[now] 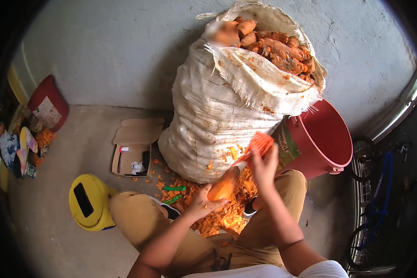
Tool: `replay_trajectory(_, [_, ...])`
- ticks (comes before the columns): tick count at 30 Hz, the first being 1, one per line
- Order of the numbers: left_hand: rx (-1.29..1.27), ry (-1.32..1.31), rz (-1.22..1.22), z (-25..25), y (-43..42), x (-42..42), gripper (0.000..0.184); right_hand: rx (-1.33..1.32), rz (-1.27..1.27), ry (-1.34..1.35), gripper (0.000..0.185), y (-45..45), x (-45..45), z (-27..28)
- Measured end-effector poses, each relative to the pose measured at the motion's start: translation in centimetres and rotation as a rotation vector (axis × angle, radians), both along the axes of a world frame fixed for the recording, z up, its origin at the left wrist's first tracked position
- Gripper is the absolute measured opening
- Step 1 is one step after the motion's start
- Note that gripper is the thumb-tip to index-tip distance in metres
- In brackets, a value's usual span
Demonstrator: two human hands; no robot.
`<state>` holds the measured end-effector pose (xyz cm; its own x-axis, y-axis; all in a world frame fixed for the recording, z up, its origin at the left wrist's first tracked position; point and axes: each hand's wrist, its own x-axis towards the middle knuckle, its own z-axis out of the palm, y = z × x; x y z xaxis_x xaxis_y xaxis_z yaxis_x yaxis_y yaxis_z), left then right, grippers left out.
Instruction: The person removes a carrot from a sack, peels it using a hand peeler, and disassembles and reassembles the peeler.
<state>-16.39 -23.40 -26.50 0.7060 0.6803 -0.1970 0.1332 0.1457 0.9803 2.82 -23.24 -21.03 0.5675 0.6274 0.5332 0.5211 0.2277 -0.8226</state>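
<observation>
My left hand [203, 204] is wrapped round the lower end of a thick carrot [224, 186], its near part bright orange and peeled, its tip darker. Closed on a red peeler [261, 142], my right hand [266, 167] is raised just beyond the carrot's far end; motion blurs the tool. Beneath both hands, a heap of orange peelings [227, 217] covers the floor between my legs. Two green-handled tools lie beside the heap, one the upper green tool [174, 188]. Right in front stands a white woven sack [213, 111] filled with unpeeled carrots [278, 48].
A red bucket [326, 134] leans beside the sack. To the left are an open cardboard box [138, 132] with small items and a yellow lidded bucket [90, 215] with a phone [83, 200] on top. Another red bucket [50, 104] lies farther left. A bicycle [380, 199] is at right.
</observation>
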Motion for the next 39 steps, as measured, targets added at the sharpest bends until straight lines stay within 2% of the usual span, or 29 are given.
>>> replay_trajectory(1, [0.032,-0.04,0.026,-0.2,-0.1,0.2,0.052,-0.032,0.043,-0.092,0.03,-0.8,-2.0,0.0])
replay_trajectory(3, [0.1,-0.115,0.081,-0.6,-0.3,0.3,0.05,-0.146,0.084,-0.145,0.034,-1.8,-4.1,-0.7])
replay_trajectory(4, [0.102,-0.107,0.067,0.5,-0.4,0.1,0.05,-0.122,0.043,-0.142,0.033,-1.3,-3.6,-1.9])
replay_trajectory(5, [0.074,-0.119,0.075,0.7,-0.3,0.3,0.05,-0.138,0.024,-0.025,0.031,-0.5,-2.7,-2.9])
replay_trajectory(7, [0.007,-0.144,0.089,0.8,-0.3,0.5,0.051,-0.248,-0.032,-0.003,0.029,-0.1,-1.8,-2.3])
replay_trajectory(8, [0.183,-0.096,0.075,0.3,0.2,0.5,0.051,-0.204,-0.052,-0.026,0.028,0.2,-1.5,-2.3])
replay_trajectory(10, [0.162,-0.033,0.069,-0.6,0.2,0.3,0.051,-0.045,-0.076,0.168,0.027,1.9,1.6,-5.2])
replay_trajectory(11, [0.153,-0.001,0.07,-0.9,0.2,0.1,0.051,-0.066,-0.259,0.017,0.024,2.3,3.6,-5.4])
replay_trajectory(13, [0.079,-0.059,0.048,0.5,-0.4,-0.4,0.051,-0.12,-0.315,0.27,0.022,2.5,6.5,-4.4])
replay_trajectory(16, [0.035,-0.099,0.104,-0.6,-0.3,-0.2,0.051,-0.049,-0.147,0.22,0.021,1.7,4.7,-2.3])
replay_trajectory(17, [0.027,-0.106,0.138,-1.2,-0.3,0.1,0.051,-0.008,-0.048,0.275,0.021,1.1,2.5,-1.3])
replay_trajectory(18, [0.054,-0.103,0.129,-1.1,-0.3,0.2,0.051,-0.044,-0.017,0.129,0.024,0.5,1.0,-1.5])
replay_trajectory(19, [0.082,-0.099,0.122,-0.9,-0.2,0.3,0.051,-0.143,0.026,0.1,0.028,-0.6,-1.7,0.3])
replay_trajectory(21, [0.189,-0.065,0.113,-0.2,-0.2,0.2,0.051,-0.187,0.045,-0.2,0.031,-1.3,-4.2,-0.9])
replay_trajectory(23, [0.341,-0.005,0.105,0.6,-0.4,0.1,0.051,-0.139,0.034,-0.19,0.031,-0.8,-4.3,-1.6])
replay_trajectory(26, [0.425,0.106,0.128,0.4,-0.7,0.1,0.055,-0.146,-0.158,-0.118,0.029,1.0,-0.1,-3.1])
replay_trajectory(27, [0.462,0.146,0.127,0.7,-0.8,0.1,0.056,-0.03,-0.249,-0.136,0.026,1.6,1.2,-2.8])
replay_trajectory(29, [0.581,0.153,0.181,0.4,-1.1,-0.1,0.058,-0.076,-0.422,-0.01,0.019,1.9,5.4,-4.4])
replay_trajectory(31, [0.672,0.183,0.225,0.0,-0.9,-0.1,0.06,-0.116,-0.383,0.071,0.024,1.3,5.2,-3.0])
replay_trajectory(33, [0.721,0.233,0.259,-0.5,-0.8,0.1,0.06,-0.043,-0.176,0.06,0.026,0.7,1.9,-2.1])
replay_trajectory(35, [0.724,0.239,0.234,0.5,-0.7,0.3,0.06,-0.095,-0.058,-0.064,0.028,-0.2,-2.6,-1.7])
replay_trajectory(36, [0.73,0.243,0.223,0.9,-0.5,0.3,0.06,-0.205,-0.007,-0.171,0.029,-1.0,-4.2,-1.5])
replay_trajectory(37, [0.75,0.264,0.236,0.7,-0.6,0.2,0.06,-0.28,0.029,-0.201,0.029,-1.5,-5.2,-0.9])
replay_trajectory(39, [0.788,0.306,0.262,-0.1,-0.8,0.0,0.061,-0.142,-0.036,-0.141,0.026,0.1,-3.7,-3.1])
